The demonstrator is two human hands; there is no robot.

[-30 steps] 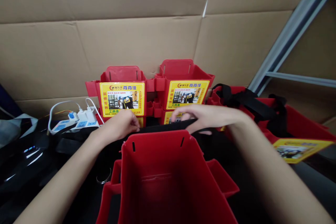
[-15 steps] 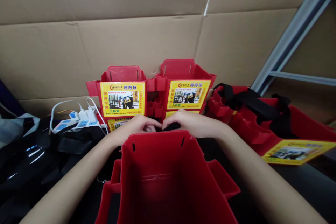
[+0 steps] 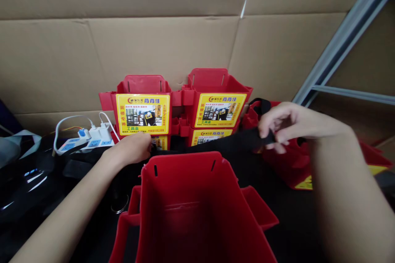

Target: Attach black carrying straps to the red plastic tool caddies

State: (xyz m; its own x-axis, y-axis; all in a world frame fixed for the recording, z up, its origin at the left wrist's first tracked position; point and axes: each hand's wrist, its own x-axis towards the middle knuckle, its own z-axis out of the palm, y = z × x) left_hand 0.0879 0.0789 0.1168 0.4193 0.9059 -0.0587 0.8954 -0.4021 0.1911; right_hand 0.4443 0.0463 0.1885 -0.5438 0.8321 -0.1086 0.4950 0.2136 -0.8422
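Observation:
A red plastic tool box (image 3: 187, 178) stands open side up right in front of me, with two slots near the top of its back wall. Behind that wall a black strap (image 3: 237, 141) stretches sideways. My right hand (image 3: 288, 125) pinches it close to its right end, over to the right of the box. Closed at the strap's left part, my left hand (image 3: 135, 148) is just beyond the box's left back corner; its fingertips are partly hidden. Below it hangs a metal ring (image 3: 119, 204).
Red tool boxes with yellow labels (image 3: 143, 114) are stacked at the back against a cardboard wall (image 3: 154, 49). More red boxes (image 3: 284, 164) with black straps lie at right. A white power strip (image 3: 95, 141) and shiny black material (image 3: 33, 185) are at left; a metal frame (image 3: 342, 37) leans at right.
My hands were together behind the box and have moved apart. The right hand went far right, drawing the black strap out straight; the left hand shifted a little left.

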